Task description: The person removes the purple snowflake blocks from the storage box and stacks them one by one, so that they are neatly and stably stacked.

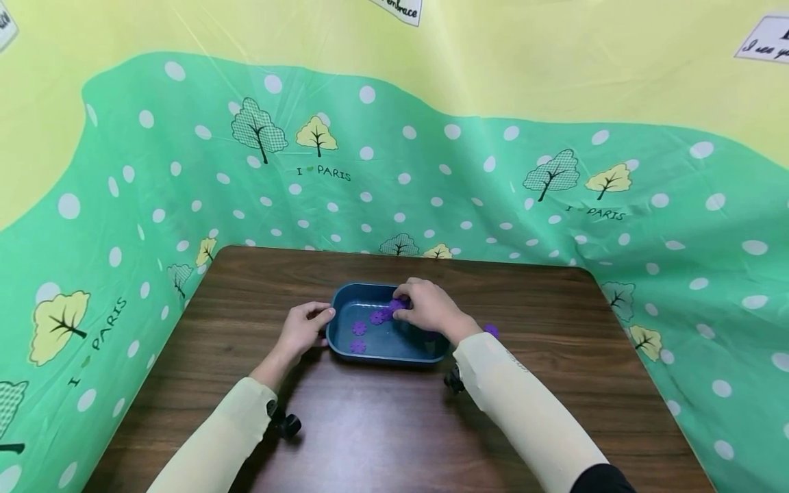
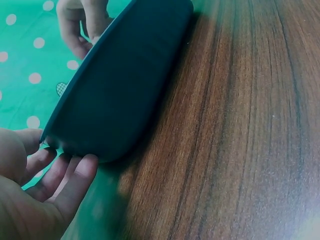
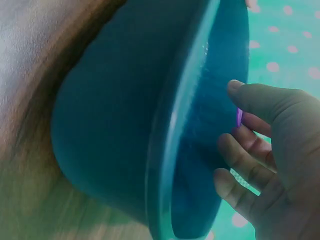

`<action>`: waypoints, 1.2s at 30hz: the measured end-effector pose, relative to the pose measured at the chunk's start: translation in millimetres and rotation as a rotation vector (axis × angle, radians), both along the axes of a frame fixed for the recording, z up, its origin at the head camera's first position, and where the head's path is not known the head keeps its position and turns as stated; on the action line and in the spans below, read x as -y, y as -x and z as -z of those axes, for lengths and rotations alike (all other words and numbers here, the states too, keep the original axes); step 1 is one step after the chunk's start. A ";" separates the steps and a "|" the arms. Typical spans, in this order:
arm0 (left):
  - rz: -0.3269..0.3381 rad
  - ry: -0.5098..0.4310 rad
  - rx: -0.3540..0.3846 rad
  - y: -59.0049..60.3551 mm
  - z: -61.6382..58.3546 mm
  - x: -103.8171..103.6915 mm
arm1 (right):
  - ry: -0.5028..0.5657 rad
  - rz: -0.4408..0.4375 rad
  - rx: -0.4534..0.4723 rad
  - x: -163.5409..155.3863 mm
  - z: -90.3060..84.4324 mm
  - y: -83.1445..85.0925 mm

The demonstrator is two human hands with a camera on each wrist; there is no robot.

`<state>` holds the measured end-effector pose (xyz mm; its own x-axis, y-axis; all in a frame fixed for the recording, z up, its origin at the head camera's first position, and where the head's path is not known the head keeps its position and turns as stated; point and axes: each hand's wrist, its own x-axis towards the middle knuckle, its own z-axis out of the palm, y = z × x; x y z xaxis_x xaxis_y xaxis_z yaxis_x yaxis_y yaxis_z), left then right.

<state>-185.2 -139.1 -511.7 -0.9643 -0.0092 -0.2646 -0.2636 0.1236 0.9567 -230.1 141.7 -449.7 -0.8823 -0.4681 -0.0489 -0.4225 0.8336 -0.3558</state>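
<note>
A dark blue rectangular tray (image 1: 401, 346) rests on the table. My left hand (image 1: 303, 329) holds its left end, thumb at the rim and fingertips against the outer wall in the left wrist view. Over the tray's far right part, my right hand (image 1: 434, 307) pinches a purple flower-shaped piece (image 3: 239, 118) between thumb and fingers; only its edge shows in the right wrist view. Several such purple pieces (image 1: 359, 329) lie on the tray floor, some close below the right fingertips. The right hand and wrist hide part of the tray's right side.
Another purple piece (image 1: 491, 331) sits on the table right of the tray, partly behind the right wrist. The brown wooden table (image 1: 382, 424) backs onto a green and yellow cloth (image 1: 401, 185). Small black devices (image 1: 286, 423) are strapped at both wrists.
</note>
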 end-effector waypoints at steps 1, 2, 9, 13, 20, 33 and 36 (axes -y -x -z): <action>0.001 -0.001 0.000 -0.1 -0.1 0.1 | 0.006 0.003 -0.006 -2.3 -1.0 -0.3; 0.002 -0.001 -0.001 -0.1 0.1 0.1 | 0.012 0.004 -0.013 -4.5 -1.9 -0.4; 0.004 -0.002 -0.002 -0.8 -0.7 0.0 | 0.053 0.018 -0.060 -24.2 -8.9 -1.2; 0.006 -0.004 -0.001 -1.4 -1.8 -0.5 | 0.082 0.039 -0.060 -40.0 -10.4 -0.1; 0.001 -0.007 0.000 -0.6 -0.5 -0.2 | 0.137 0.072 -0.048 -70.5 -10.8 1.5; 0.009 -0.003 0.005 -0.7 -0.5 0.0 | 0.195 0.157 -0.045 -128.6 -0.6 -7.2; 0.010 -0.007 0.006 -0.6 -0.1 0.1 | 0.198 0.185 -0.039 -140.7 3.2 -9.9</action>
<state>-184.6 -139.3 -511.6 -0.9628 0.0018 -0.2702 -0.2680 0.1199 0.9559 -220.3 282.5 -452.9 -0.9532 -0.2957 0.0634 -0.2861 0.8136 -0.5063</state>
